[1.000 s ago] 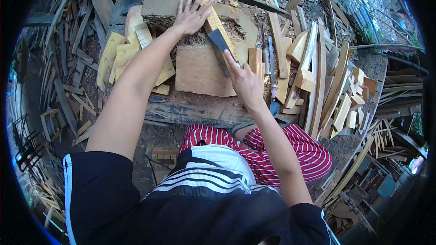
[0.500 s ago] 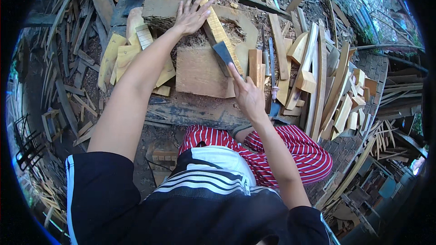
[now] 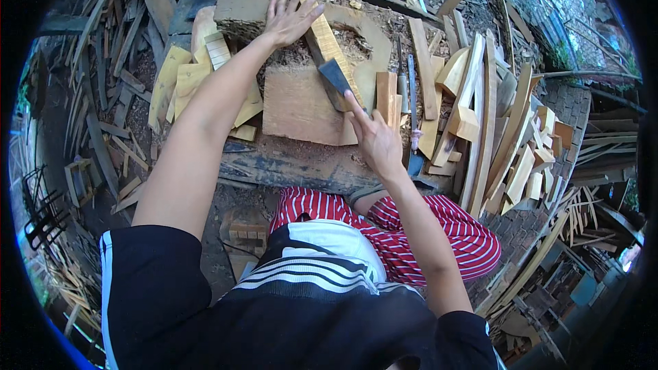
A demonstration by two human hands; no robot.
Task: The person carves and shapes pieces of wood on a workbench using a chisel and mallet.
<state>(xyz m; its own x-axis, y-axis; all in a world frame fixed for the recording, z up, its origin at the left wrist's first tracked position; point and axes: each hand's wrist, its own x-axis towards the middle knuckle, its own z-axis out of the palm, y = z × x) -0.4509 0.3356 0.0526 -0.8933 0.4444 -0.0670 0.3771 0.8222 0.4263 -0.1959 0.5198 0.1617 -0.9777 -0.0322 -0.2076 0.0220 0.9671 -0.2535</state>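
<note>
A long squared wood piece [image 3: 334, 51] lies slantwise over a thick, hollowed wooden block [image 3: 301, 106] in front of me. My left hand [image 3: 291, 22] rests flat on the far part of the piece, fingers spread. At its near end, my right hand [image 3: 377, 137] grips a tool with a dark, flared flat blade [image 3: 334, 77]. The right index finger is stretched along the blade, and the other fingers are curled below. The blade lies against the wood piece's upper face. The tool's handle is hidden in my hand.
To the right of the block stands a short wood block [image 3: 386, 96], beside narrow metal hand tools [image 3: 412, 89]. Many cut wood pieces [image 3: 517, 157] are heaped farther right. Pale offcuts [image 3: 188, 85] lie at the left, and scrap strips surround the bench [image 3: 288, 171].
The view has shifted slightly. My right hand and the blade are almost where they were, a touch farther up and left along the wood piece. My left hand stays flat on it.
</note>
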